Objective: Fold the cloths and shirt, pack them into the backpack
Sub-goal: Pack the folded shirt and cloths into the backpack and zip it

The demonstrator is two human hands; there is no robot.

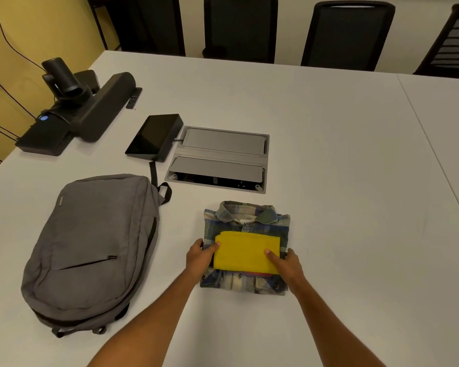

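A: Head view. Where is the shirt [245, 223]?
B: Folded on the white table [342, 160], collar away from the person, right of the grey backpack [93, 250], which lies flat and zipped.
A: And the cloth [243, 251]?
B: A folded yellow one on top of the shirt, with a red edge [255, 274] peeking out beneath it.
A: The hands?
B: The left hand [199, 256] and right hand [286, 263] each grasp a side of the stack, thumbs pressing on the cloth.
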